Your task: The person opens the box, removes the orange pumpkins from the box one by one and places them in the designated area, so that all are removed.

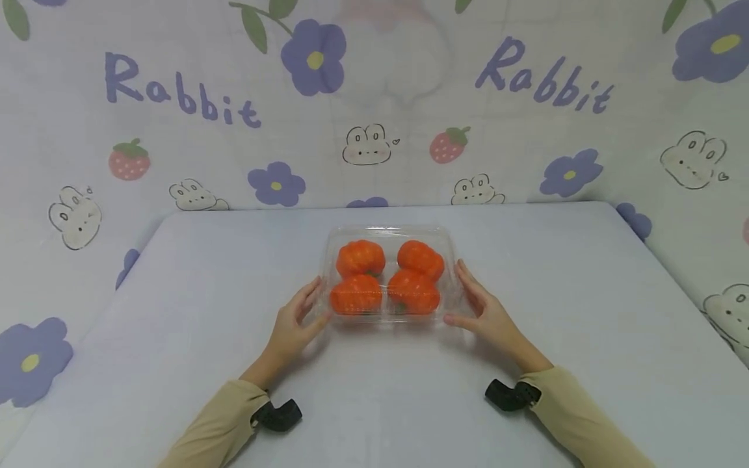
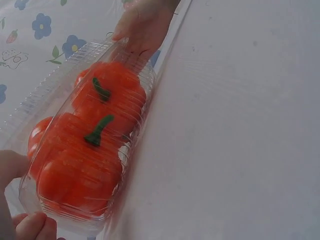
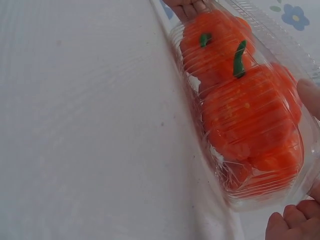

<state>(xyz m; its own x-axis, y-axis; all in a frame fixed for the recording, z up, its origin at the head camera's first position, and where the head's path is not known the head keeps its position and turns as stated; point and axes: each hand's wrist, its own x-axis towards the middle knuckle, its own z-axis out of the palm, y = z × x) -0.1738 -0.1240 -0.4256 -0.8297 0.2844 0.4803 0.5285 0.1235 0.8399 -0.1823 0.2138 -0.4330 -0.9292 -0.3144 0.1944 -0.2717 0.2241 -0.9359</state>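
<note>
A clear plastic clamshell box (image 1: 384,318) is held between both hands at the middle of the white table. Inside lie several orange, ribbed, pumpkin-like vegetables (image 1: 357,296) with green stems (image 2: 101,131), in two rows. My left hand (image 1: 294,322) grips the box's left side, its thumb by the near corner and the other fingers along the side and underneath. On the opposite side my right hand (image 1: 488,318) grips it likewise, its thumb (image 3: 310,97) against the plastic wall. The lid looks closed. Whether the box's base touches the table cannot be told.
The table (image 1: 386,396) has a white cover. Behind it hangs a white cloth (image 1: 409,117) printed with flowers, rabbits and strawberries, which also runs down both sides. Black wrist devices (image 1: 279,416) sit at the beige sleeves (image 1: 219,422).
</note>
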